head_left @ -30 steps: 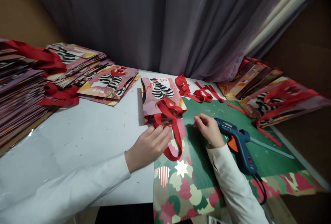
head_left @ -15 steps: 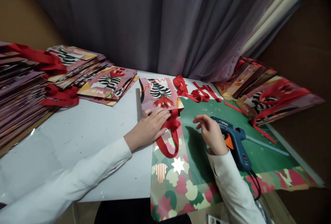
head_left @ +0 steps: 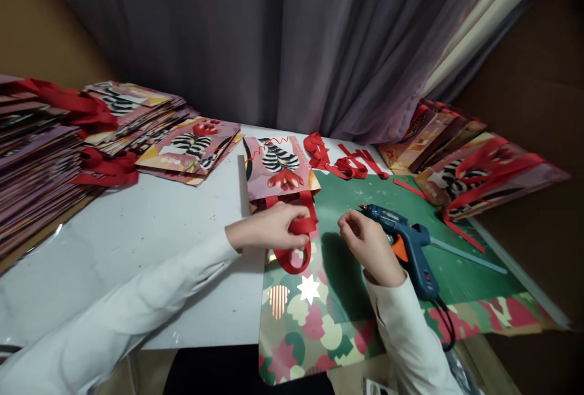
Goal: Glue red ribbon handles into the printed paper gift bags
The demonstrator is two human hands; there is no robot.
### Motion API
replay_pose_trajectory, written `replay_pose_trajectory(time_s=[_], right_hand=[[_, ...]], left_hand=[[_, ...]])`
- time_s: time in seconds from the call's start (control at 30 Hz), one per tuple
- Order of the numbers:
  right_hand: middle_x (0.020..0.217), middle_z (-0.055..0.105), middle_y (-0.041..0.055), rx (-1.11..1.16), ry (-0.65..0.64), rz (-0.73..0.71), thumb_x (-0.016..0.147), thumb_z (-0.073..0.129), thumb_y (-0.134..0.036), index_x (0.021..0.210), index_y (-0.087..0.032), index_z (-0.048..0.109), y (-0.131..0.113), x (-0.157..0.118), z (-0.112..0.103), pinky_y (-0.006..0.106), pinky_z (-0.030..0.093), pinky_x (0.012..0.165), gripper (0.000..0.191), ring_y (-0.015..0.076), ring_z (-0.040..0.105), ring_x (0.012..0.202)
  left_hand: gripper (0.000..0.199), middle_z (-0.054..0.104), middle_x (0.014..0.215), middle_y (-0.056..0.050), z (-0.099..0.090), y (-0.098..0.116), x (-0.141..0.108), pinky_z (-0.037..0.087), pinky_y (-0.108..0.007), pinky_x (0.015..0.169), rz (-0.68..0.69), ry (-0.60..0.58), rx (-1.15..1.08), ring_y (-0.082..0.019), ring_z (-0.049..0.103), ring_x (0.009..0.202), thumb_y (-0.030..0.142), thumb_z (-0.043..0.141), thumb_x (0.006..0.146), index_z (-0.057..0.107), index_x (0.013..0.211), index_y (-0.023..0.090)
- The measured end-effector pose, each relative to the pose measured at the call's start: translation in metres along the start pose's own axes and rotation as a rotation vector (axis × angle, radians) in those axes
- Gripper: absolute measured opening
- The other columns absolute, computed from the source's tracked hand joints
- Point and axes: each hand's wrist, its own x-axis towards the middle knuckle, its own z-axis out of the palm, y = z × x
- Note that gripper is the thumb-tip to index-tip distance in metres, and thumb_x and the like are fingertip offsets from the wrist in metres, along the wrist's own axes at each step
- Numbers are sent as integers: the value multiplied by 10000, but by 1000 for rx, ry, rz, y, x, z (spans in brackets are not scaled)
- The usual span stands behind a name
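Observation:
A gift bag point(head_left: 276, 173) with a zebra-stripe and red flower print lies flat in the middle of the table. Its red ribbon handle point(head_left: 296, 266) loops toward me over patterned paper. My left hand point(head_left: 269, 226) is over the bag's near edge, thumb and fingers curled round a red ribbon. My right hand point(head_left: 368, 246) hovers above the green mat point(head_left: 333, 188), fingertips drawn together with nothing seen in them. Just right of it, a blue glue gun point(head_left: 413, 249) with an orange trigger rests on the mat, its nozzle pointing back left.
Stacks of printed bags point(head_left: 36, 182) rise at the left, with a smaller pile point(head_left: 191, 148) nearer the middle. Red ribbon pieces point(head_left: 351, 167) lie behind the mat. More bags point(head_left: 493, 170) lean at the right. A grey curtain point(head_left: 228, 42) hangs behind the table.
My left hand has lifted from lying flat on the bag's edge and has curled round the ribbon. My right hand's fingers have drawn together, the hand shifting slightly left.

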Motion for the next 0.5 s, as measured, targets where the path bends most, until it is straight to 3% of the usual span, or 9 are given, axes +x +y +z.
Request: replay_pose_trajectory(time_s=[0.03, 0.1, 0.17, 0.23, 0.3, 0.37, 0.43, 0.5], right_hand=[[689, 646, 21, -10, -6, 9, 878, 438, -319, 764, -229, 540, -1, 0, 0, 272, 383, 584, 177, 180, 592, 622], [663, 626, 17, -37, -19, 16, 887, 420, -326, 735, -233, 511, -2, 0, 0, 267, 358, 565, 200, 173, 568, 595], [625, 600, 11, -73, -29, 10, 895, 414, -332, 681, -233, 486, -4, 0, -1, 265, 334, 550, 246, 164, 542, 566], [578, 568, 5, -98, -39, 10, 911, 403, -356, 626, -232, 467, -5, -2, -3, 265, 316, 538, 317, 157, 519, 538], [542, 544, 1, -114, -41, 21, 927, 390, -389, 589, -231, 460, -5, -3, -5, 266, 312, 536, 380, 155, 508, 520], [562, 569, 5, -111, -38, 32, 935, 377, -393, 604, -230, 492, -3, -3, -7, 267, 331, 550, 386, 159, 529, 534], [687, 651, 21, -71, -22, 33, 930, 359, -331, 751, -228, 577, 0, -2, -7, 268, 375, 585, 300, 170, 589, 605], [863, 705, 47, -16, -2, 21, 906, 347, -243, 966, -215, 605, 3, 0, -6, 276, 429, 657, 266, 183, 650, 736]], left_hand=[[190, 675, 768, 5, -12, 9, 2, 440, -297, 641, 2, -57, -146, -189, 631, 720, 338, 606, 783, 569, 916, 209], [197, 677, 765, 7, -39, 25, 8, 436, -273, 619, 26, -52, -257, -175, 638, 705, 358, 642, 756, 576, 858, 202], [181, 663, 747, 3, -67, 34, 17, 435, -266, 643, 57, 38, -278, -171, 633, 737, 356, 643, 764, 599, 802, 184], [211, 662, 800, -9, -92, 29, 28, 435, -277, 688, 32, 160, -295, -174, 623, 783, 374, 641, 772, 628, 825, 170], [243, 648, 800, -17, -111, 10, 41, 424, -293, 719, -53, 322, -226, -186, 604, 813, 402, 656, 759, 636, 803, 163], [249, 619, 743, -26, -122, -17, 52, 417, -326, 740, -232, 458, -42, -226, 589, 839, 408, 684, 730, 621, 743, 167], [281, 608, 748, -61, -125, -47, 60, 405, -397, 826, -414, 543, 188, -307, 558, 959, 411, 739, 670, 601, 657, 166], [277, 630, 885, -108, -122, -73, 63, 364, -477, 913, -485, 611, 275, -359, 499, 1066, 400, 750, 654, 629, 713, 159]])
